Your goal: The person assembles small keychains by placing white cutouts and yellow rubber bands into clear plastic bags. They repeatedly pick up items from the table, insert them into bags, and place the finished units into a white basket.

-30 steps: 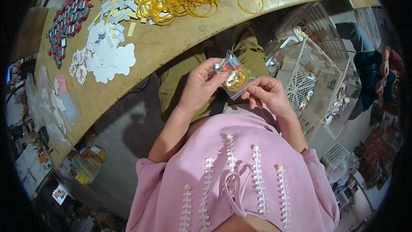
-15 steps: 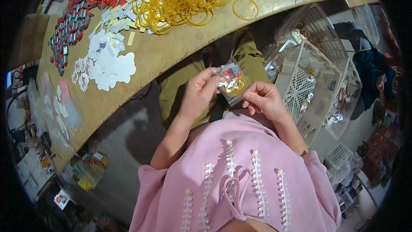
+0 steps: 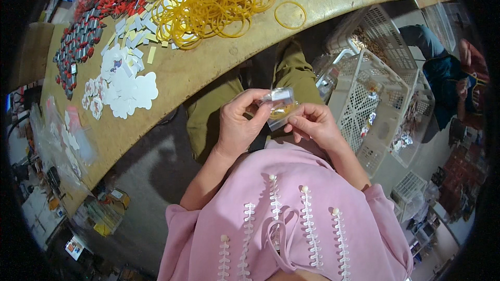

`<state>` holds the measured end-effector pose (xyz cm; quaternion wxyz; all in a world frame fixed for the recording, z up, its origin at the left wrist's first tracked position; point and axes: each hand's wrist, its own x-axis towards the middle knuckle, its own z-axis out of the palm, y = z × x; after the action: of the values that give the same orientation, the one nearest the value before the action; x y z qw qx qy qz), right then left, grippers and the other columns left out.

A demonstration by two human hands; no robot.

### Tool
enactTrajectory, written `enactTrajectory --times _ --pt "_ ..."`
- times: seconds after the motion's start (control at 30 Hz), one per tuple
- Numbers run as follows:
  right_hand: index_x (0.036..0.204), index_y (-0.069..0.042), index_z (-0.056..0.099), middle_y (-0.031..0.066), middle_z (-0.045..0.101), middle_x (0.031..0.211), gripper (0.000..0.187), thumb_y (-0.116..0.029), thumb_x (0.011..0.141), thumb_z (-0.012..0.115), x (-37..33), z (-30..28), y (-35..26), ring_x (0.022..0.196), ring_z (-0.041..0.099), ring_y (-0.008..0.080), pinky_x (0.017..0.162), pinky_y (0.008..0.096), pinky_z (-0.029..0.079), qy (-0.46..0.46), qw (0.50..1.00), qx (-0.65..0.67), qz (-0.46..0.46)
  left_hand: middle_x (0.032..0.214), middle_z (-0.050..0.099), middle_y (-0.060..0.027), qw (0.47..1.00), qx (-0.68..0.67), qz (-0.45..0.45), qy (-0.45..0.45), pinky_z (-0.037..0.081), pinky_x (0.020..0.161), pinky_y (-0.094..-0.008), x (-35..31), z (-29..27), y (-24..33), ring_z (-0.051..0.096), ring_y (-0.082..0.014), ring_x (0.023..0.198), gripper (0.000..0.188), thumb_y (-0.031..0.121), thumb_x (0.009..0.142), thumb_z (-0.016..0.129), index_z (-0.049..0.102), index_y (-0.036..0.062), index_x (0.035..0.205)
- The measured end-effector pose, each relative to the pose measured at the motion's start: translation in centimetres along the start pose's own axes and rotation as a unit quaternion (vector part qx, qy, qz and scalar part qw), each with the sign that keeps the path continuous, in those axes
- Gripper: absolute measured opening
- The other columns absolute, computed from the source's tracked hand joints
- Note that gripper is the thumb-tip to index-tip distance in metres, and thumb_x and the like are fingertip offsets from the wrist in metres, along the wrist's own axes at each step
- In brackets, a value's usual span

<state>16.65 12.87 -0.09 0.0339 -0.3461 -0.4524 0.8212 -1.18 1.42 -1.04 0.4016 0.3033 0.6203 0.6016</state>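
Plastic pouch (image 3: 282, 111), clear and shiny

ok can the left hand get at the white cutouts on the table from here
Probably yes: nothing visible blocks the way from the left hand to the white cutouts near the edge of the table, though that hand is pinching the plastic bag.

Small clear bag (image 3: 280, 105), tilted, pinched both sides, yellow bands (image 3: 282, 112) inside
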Motion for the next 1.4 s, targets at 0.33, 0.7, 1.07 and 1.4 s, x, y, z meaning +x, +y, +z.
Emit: enactTrajectory --times 0.33,0.7,1.07,1.4 --pt "0.087 -0.004 0.063 0.0039 0.067 0.073 0.017 -0.018 0.095 0.068 0.3 0.5 0.7 0.053 0.056 0.006 0.045 0.0179 0.038 0.051 0.995 0.077 -0.034 0.089 0.065 -0.0014 0.989 0.058 -0.071 -0.113 0.048 0.066 -0.0215 -0.3 0.7 1.1 0.061 -0.0076 0.079 0.024 0.011 0.08 0.08 0.068 0.005 0.1" --pt "0.083 -0.002 0.059 0.0029 0.064 0.075 0.017 -0.011 0.096 0.066 0.8 1.4 1.3 0.064 0.062 0.0077 0.056 0.0221 0.052 0.044 0.995 0.034 -0.079 0.076 0.066 -0.0103 0.981 0.186 0.033 -0.041 0.052 0.056 -0.0309 -0.8 1.7 0.9 0.067 -0.0201 0.063 0.006 0.004 0.084 0.07 0.064 0.0028 0.086" --pt "0.088 -0.002 0.062 0.0049 0.069 0.087 0.012 -0.01 0.097 0.063 1.3 1.5 2.2 0.081 0.066 0.0106 0.072 0.0234 0.056 0.025 0.99 0.081 -0.113 0.083 0.067 -0.014 0.991 0.13 -0.011 -0.043 0.053 0.059 -0.036 -0.6 1.2 1.2 0.068 -0.0293 0.069 0.007 0.002 0.09 0.064 0.064 0.0026 0.097" --pt "0.131 0.003 0.053 0.0262 0.06 0.126 0.047 -0.031 0.099 0.05 1.9 -2.6 1.8 0.106 0.067 0.0361 0.083 0.0397 0.061 -0.168 0.907 0.381 0.061 0.094 0.067 -0.0049 0.91 0.296 0.284 -0.06 0.053 0.075 -0.0367 0.5 -1.0 3.2 0.063 -0.0275 0.086 0.027 -0.006 0.069 0.073 0.071 0.009 0.091"
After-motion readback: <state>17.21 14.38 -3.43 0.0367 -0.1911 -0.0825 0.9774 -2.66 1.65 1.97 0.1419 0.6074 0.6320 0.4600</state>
